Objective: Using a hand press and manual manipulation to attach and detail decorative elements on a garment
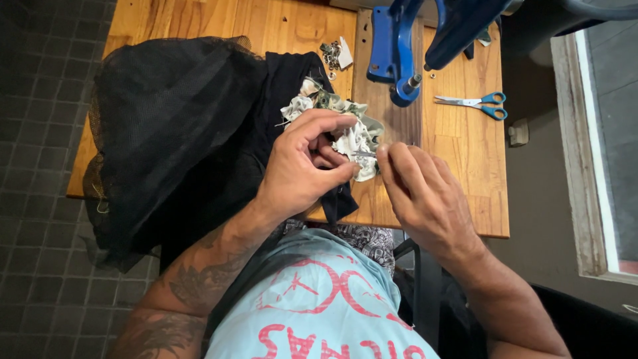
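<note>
- Where the two hands meet, the left hand [302, 166] is curled shut, bunching the pale printed fabric [349, 136]; the right hand [415, 189] pinches a thin metal pin or needle [364, 154] at its fingertips.
- Fabric judged light, limp, slippery in folds; best gripped close to the work point.
- Black mesh cloth [166, 133] drapes over the worktop [458, 146] edge.
- Beyond: blue press [399, 53], scissors [475, 104], small metal fittings [330, 54].

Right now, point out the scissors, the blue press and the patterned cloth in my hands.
scissors [475, 104]: head view, on the blades near the pivot.
blue press [397, 46]: head view, on its upright frame.
patterned cloth [355, 136]: head view, on the bunched folds between the hands.
</note>
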